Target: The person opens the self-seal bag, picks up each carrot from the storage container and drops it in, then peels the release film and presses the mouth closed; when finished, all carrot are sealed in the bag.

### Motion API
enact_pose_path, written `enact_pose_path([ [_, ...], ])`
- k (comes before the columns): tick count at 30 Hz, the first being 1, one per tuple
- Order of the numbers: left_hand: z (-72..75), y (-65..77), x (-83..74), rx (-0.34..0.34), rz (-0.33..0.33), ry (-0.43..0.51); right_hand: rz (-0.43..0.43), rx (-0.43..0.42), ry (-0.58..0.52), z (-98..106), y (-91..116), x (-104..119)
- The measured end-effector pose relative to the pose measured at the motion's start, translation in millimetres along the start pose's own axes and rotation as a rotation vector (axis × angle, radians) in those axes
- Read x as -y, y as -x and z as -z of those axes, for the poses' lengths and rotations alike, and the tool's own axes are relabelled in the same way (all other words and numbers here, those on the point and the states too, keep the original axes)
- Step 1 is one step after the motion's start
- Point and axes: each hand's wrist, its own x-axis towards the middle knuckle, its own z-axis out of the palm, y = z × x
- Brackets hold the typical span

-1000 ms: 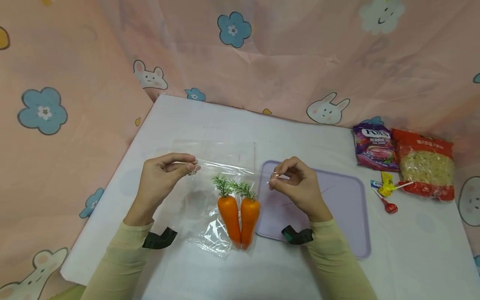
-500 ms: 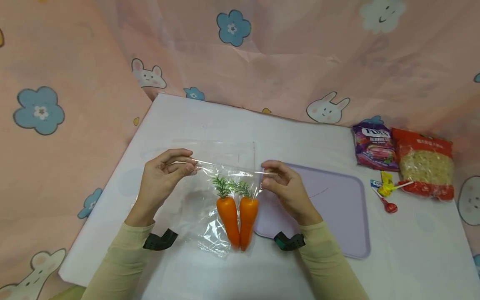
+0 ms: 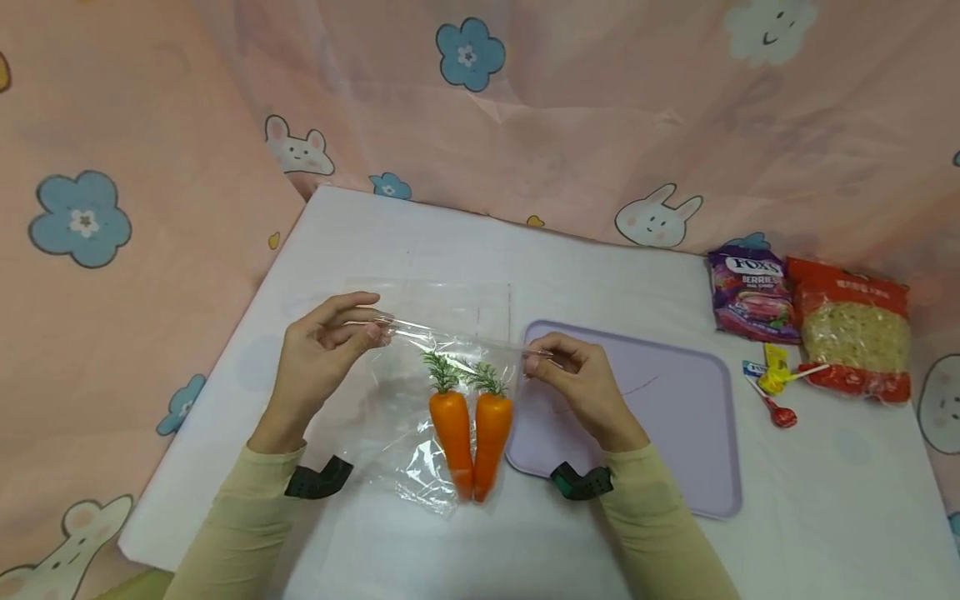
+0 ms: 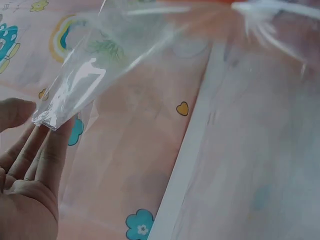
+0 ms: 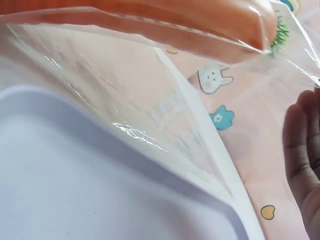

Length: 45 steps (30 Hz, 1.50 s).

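Note:
Two orange carrots (image 3: 452,433) with green feathery tops lie side by side inside a clear plastic bag (image 3: 408,417). My left hand (image 3: 318,358) pinches the bag's upper left corner between thumb and fingers; the left wrist view shows the bunched film (image 4: 47,120) at the fingertips. At the upper right corner my right hand (image 3: 577,379) pinches the same edge, which stretches taut between both hands. In the right wrist view a carrot (image 5: 200,25) shows through the film, while the right hand (image 5: 305,150) is partly cut off by the frame.
A lilac tray (image 3: 690,433) lies under and beyond the right hand. Another clear plastic sheet or bag (image 3: 450,292) lies flat behind the carrots. At the far right are a purple candy bag (image 3: 752,296), a red noodle-like packet (image 3: 851,329) and lollipops (image 3: 782,415).
My right hand has come left and taken hold of the bag's right corner, where its edge earlier hung apart from that hand. The left hand keeps its pinch, and the carrots have shifted slightly left.

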Motion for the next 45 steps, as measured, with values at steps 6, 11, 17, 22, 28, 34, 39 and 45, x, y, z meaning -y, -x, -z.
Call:
enact_pose_path([
  [6, -2.8, -0.9, 20.6, 0.044, 0.182, 0.260, 0.067, 0.140, -0.260, -9, 2, 3],
  [11, -6.4, -4.3, 28.6, 0.115, 0.315, 0.255, 0.039, 0.151, -0.316, -17, 3, 8],
  [17, -5.9, 2.3, 27.3, 0.354, 0.312, 0.060, 0.018, 0.099, -0.367, -21, 2, 8],
  [22, -15.3, 6.2, 22.9, 0.341, 0.360, 0.034, -0.007, 0.089, -0.364, -23, 0, 3],
  [28, -16.0, 7.3, 21.5, 0.260, 0.459, 0.087, -0.116, 0.084, -0.018, -24, -1, 2],
  [34, -4.7, 5.8, 26.9, 0.277, 0.491, 0.039, -0.225, 0.065, 0.044, -29, -8, 6],
  [39, 6.6, 0.3, 47.5, 0.272, 0.524, 0.058, -0.320, 0.031, 0.023, -35, -22, -7],
  [45, 19.1, -3.8, 76.9, 0.209, 0.613, 0.090, -0.379, 0.001, 0.105, -36, -37, -35],
])
